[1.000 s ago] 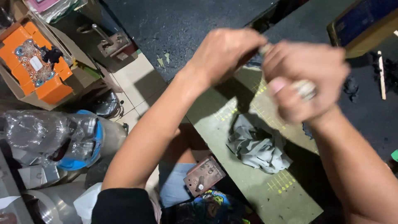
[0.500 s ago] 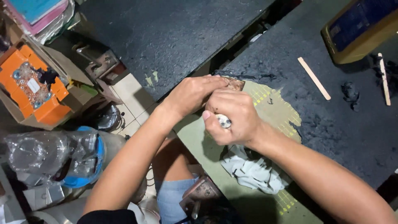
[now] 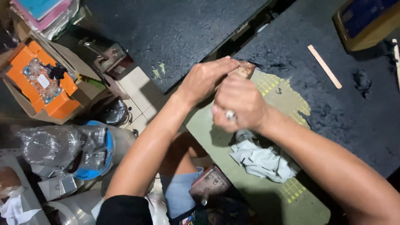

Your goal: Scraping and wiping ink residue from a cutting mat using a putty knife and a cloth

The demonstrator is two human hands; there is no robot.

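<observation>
From the head camera, looking straight down: the left hand (image 3: 205, 80) is closed around a small brown block (image 3: 243, 68) and pins it against the green cutting mat (image 3: 287, 104) near the mat's far edge. The right hand (image 3: 241, 104) is curled into a fist just in front of it, gripping a slim tool (image 3: 229, 115) of which only a pale, rounded end pokes out between the fingers; I can't tell what kind it is. The two hands touch.

Judging by that grip, the work on the block looks to be mid-stroke rather than finished; the block's surface is mostly hidden, so how much is done I cannot say.

A crumpled white rag (image 3: 261, 158) lies on the mat near its front edge. The black bench top (image 3: 346, 108) is scuffed, with a flat wooden stick (image 3: 324, 66) well apart towards the far right. Down on the tiled floor to the left sit an orange box (image 3: 39, 81) and a blue-lidded container (image 3: 89, 152).
</observation>
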